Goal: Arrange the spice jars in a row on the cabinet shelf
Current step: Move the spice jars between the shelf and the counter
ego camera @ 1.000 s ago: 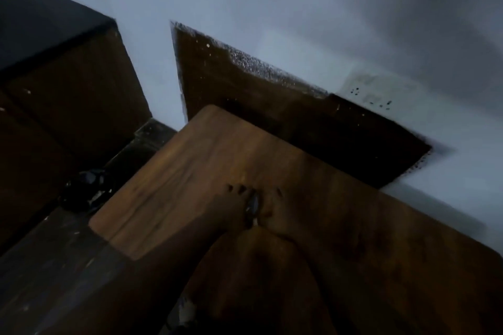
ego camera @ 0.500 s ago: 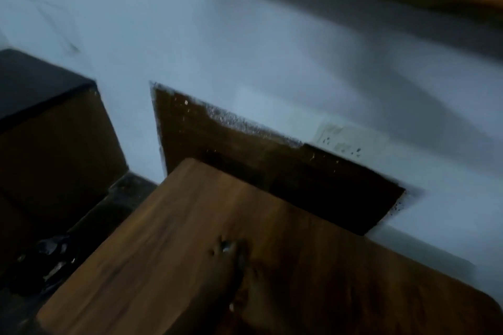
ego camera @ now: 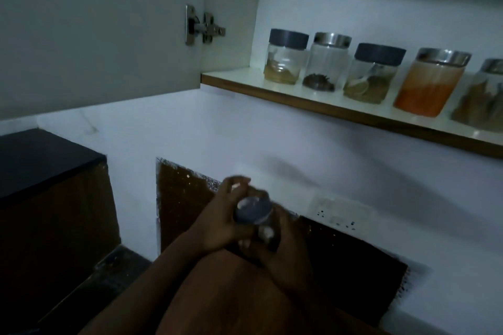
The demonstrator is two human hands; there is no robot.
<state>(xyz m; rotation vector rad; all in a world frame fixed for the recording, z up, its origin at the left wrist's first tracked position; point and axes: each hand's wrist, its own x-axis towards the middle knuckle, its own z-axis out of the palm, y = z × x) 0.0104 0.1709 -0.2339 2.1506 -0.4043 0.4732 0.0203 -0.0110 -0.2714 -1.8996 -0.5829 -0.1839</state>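
Lifted since a second ago: spice jar (ego camera: 253, 211), grey lid, now below the cabinet shelf (ego camera: 299, 99), clasped between our left hand (ego camera: 220, 226) and right hand (ego camera: 285, 253). On the shelf: five jars (ego camera: 373, 76), already rowed. We judge ours goes up beside them next.

Readable text, labels, brands, numbers, signs: none.
Shelf jars (ego camera: 328, 62): glass and lids, no lettering legible.
Held jar (ego camera: 253, 211): blurred by motion, nothing legible.
Wall socket plate (ego camera: 340, 212): dim, any marking too small to make out.
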